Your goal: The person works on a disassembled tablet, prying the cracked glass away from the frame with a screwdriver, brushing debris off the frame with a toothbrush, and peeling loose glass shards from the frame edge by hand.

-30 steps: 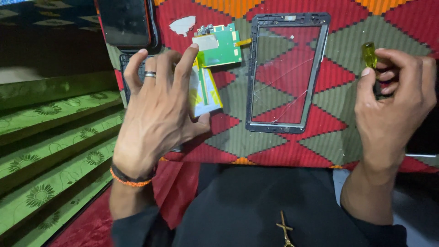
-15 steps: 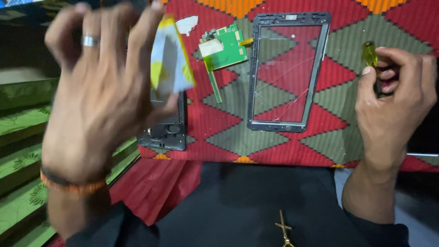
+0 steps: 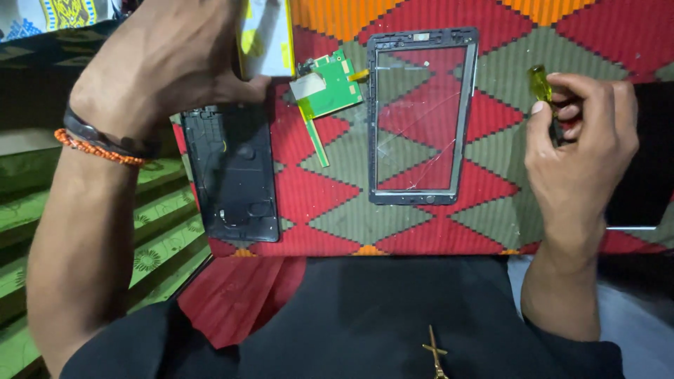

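Fingers of left hand (image 3: 158, 67), upper left of frame: closed on 1 white-and-yellow flat pack (image 3: 265, 35), lifted clear of cloth (image 3: 337, 217). Right hand (image 3: 579, 151), right edge: pinching yellow-handled screwdriver (image 3: 542, 85). Centre: cracked screen frame (image 3: 423, 116), green circuit board (image 3: 328, 88), black back shell (image 3: 232, 172), apparently empty.

The left hand (image 3: 165, 60) is raised high toward the camera, fingers curled in a pinch, forearm steeply upright. The right hand (image 3: 579, 144) rests lower, fingers closed, wrist straight.
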